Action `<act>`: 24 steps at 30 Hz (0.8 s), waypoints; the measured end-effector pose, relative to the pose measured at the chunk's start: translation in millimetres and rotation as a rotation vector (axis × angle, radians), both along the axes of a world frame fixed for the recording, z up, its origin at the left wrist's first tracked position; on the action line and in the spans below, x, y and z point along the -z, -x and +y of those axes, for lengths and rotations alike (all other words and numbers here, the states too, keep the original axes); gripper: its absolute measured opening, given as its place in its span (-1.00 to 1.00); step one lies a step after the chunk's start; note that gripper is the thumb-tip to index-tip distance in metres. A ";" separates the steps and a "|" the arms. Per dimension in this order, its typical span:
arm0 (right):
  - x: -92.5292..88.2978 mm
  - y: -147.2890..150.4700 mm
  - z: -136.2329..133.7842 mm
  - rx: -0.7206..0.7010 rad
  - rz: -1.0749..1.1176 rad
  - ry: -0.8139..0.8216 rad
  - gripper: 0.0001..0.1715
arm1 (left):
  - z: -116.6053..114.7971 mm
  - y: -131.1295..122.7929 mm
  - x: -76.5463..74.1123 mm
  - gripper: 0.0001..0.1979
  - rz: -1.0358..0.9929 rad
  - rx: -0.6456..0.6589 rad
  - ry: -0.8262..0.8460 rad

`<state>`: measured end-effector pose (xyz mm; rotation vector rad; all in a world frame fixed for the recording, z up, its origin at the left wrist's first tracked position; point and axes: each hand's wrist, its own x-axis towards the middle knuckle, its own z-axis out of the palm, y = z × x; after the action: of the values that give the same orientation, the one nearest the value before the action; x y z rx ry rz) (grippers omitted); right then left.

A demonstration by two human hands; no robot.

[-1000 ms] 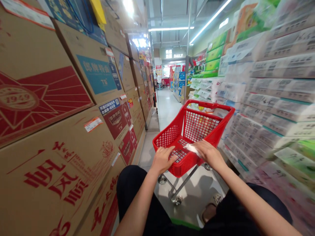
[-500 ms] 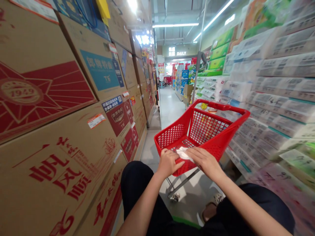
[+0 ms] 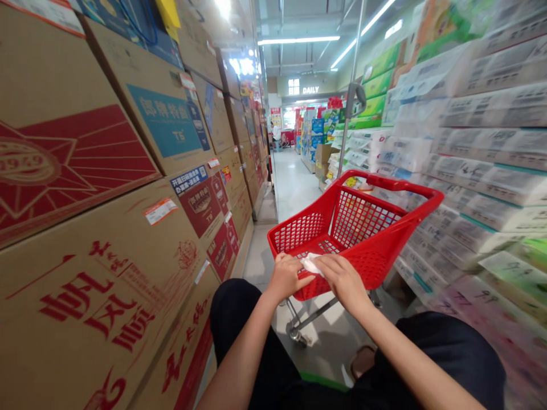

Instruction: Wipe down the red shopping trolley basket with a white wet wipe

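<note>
Cart (image 3: 384, 256) stands between boxes (image 3: 171, 208) and packs (image 3: 482, 165), near rim closest. Left hand (image 3: 285, 277) clasps that rim, probably steadying it; right hand (image 3: 342, 278) grips a tissue (image 3: 309, 263) against it, apparently to keep contact.

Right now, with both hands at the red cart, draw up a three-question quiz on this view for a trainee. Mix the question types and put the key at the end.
1. Multiple choice. What lies under the fingers of the right hand?
A. a price tag
B. a crumpled white cloth or tissue
C. a cardboard carton

2. True or false. The left hand is at the edge of the red basket nearest the person.

3. Fill in the blank. The English word on the lit sign at the far end of the aisle is ____.

Key: 1. B; 2. True; 3. DAILY
</note>
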<state>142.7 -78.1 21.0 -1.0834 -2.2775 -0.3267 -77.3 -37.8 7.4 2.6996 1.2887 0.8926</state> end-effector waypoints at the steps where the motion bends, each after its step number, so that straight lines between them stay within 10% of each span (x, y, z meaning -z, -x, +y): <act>1: -1.7 -6.3 2.0 -0.022 -0.016 0.003 -0.46 | 0.7 1.2 0.3 -0.68 -0.003 0.007 0.001; 8: -12.6 -78.5 21.8 0.164 0.052 -0.036 -0.49 | 4.6 3.7 -9.9 -0.63 0.034 0.048 0.042; 18: 8.0 -29.5 29.2 0.149 -0.051 -0.004 -0.29 | -7.0 -59.5 -10.9 -0.52 0.187 -0.282 -0.068; 24: -15.6 -105.0 56.8 0.231 -0.071 -0.068 -0.35 | 13.8 -43.0 -4.8 -0.40 0.134 -0.202 -0.110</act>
<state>247.7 -21.3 36.5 -1.3210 -2.1878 -0.5392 -34.4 -24.0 12.2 2.7933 1.6094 0.8337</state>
